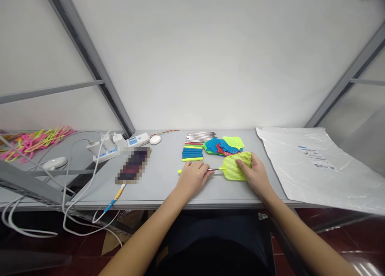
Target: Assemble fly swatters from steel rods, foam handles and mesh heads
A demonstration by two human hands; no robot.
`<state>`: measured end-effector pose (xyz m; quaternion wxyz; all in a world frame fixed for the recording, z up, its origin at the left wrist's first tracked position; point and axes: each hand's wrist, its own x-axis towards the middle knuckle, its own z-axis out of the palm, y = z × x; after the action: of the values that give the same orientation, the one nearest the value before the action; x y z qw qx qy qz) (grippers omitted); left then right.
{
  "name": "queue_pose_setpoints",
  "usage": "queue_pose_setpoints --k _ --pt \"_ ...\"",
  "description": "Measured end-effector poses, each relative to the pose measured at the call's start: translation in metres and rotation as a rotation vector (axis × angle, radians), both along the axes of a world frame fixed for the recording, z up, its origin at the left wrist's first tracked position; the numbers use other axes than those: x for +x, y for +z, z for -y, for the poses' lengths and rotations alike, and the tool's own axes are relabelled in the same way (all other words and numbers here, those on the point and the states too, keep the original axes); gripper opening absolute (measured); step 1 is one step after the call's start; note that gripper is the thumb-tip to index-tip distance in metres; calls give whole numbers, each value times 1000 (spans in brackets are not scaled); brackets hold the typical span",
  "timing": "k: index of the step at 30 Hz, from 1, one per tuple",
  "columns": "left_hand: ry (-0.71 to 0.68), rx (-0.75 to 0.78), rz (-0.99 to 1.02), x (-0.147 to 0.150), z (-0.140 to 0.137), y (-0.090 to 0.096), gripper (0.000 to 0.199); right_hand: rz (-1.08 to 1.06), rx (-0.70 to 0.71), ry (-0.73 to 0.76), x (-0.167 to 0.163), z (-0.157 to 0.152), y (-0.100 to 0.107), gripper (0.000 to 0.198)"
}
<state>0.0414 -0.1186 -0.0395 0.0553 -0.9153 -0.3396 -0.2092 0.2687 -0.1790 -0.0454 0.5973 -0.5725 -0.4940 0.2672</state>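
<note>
I log a yellow-green fly swatter (223,169) crosswise at lower centre-right of the frame, over the grey surface (162,184). Left hand (193,177): grip closed on its shaft (214,169), seemingly at the handle joint, which is hidden. Right hand (256,175): grip pinching the mesh head's (236,170) right edge, thumb uppermost. Loose metal rods (200,136) and coloured tubes (192,152) lie near centre.

A gray table (164,168) held a blurred phone (134,165) and power strip (137,140) at left. Metal rods (201,137), colored tubes (192,152) and mesh swatter heads (215,145) lay mid-table. A white plastic package (300,178) covered the right side.
</note>
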Motion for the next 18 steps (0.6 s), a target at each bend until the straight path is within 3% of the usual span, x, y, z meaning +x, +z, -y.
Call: queue_pose_setpoints --k 5,10,18 --pt "31 25 64 -11 -7 7 25 -147 46 25 2 -2 -3 33" --pt "49 58 104 -38 -24 10 18 -217 73 54 1 -3 -4 44" --pt "80 -31 257 -64 -33 4 21 -376 -19 86 7 -5 -4 34"
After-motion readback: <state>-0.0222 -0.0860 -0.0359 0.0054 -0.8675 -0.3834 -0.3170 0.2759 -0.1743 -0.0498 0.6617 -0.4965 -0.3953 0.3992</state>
